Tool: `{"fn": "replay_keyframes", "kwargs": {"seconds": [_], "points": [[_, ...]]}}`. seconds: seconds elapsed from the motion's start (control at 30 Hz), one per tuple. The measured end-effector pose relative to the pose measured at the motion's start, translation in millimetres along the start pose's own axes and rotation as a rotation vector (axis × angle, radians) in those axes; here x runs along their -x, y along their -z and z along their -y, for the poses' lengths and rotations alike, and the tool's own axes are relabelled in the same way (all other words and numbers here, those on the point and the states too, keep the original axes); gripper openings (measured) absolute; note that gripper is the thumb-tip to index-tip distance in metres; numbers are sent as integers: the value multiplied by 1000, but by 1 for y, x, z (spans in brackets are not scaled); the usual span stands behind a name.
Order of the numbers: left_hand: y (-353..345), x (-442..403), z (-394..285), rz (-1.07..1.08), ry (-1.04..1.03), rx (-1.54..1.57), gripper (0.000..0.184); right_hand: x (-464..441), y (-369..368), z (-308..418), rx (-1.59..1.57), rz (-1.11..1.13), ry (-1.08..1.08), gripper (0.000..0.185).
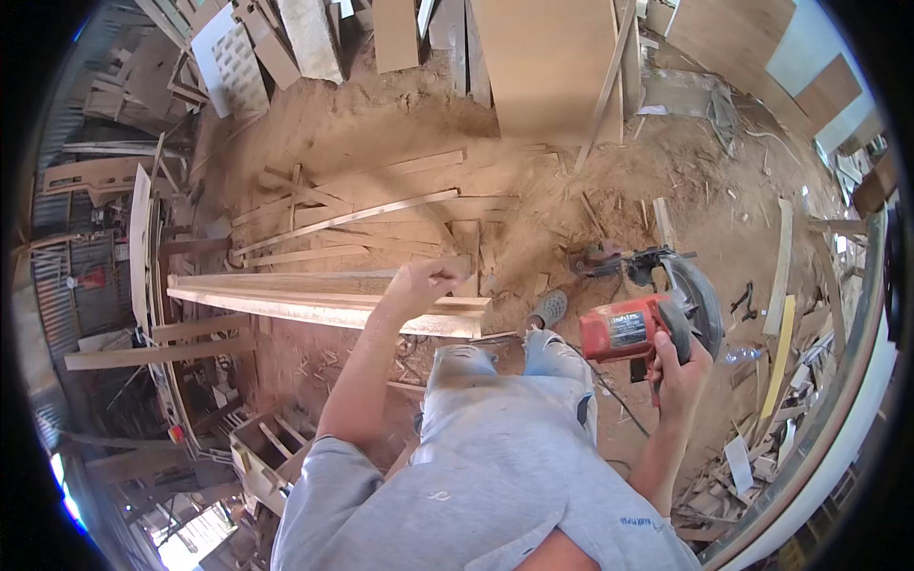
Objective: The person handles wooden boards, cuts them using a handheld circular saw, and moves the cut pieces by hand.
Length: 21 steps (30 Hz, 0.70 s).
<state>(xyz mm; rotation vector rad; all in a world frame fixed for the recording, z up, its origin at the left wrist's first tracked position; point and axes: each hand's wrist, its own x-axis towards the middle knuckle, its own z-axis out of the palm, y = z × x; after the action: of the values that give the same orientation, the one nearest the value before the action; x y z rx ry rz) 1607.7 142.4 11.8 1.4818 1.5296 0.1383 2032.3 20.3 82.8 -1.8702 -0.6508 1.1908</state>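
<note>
My right hand is wrapped round the rear handle of a red circular saw. The saw is held up to the right of my legs, its dark blade guard facing away from me. My left hand is over the near end of long pale timber planks, its fingers curled inward. A short brownish wood edge shows just past those fingers; whether they grip it is not clear. The planks lie side by side in front of my legs and stretch to the left.
Loose wood strips lie crossed on the dusty ground ahead. Large boards lean at the back. A dark cable hangs below the saw. My grey shoe is between planks and saw. A yellow strip and offcuts lie right.
</note>
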Motion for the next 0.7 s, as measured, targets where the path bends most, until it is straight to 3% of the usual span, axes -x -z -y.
{"fn": "replay_keyframes", "kwargs": {"seconds": [0.07, 0.2, 0.33, 0.43, 0.53, 0.63, 0.7], "points": [[13, 16, -16, 115, 113, -258, 32, -4, 5, 3, 40, 34, 10, 23], [-12, 37, -3, 159, -113, -448, 46, -8, 4, 12, 59, 66, 6, 25], [-42, 57, -64, 235, -467, -180, 55, -3, -5, 21, 48, 92, -6, 26], [-72, 74, -68, 70, -569, 25, 57, -5, -16, 25, 63, 95, 27, 27], [-62, 99, -44, 175, 158, 221, 60, 7, -30, 29, 59, 63, 60, 28], [-91, 96, 54, 78, 471, 623, 62, 11, -47, 35, 15, 27, 92, 29], [-93, 95, 70, 13, 506, 943, 78, 21, -56, 34, 20, -8, 130, 30]]}}
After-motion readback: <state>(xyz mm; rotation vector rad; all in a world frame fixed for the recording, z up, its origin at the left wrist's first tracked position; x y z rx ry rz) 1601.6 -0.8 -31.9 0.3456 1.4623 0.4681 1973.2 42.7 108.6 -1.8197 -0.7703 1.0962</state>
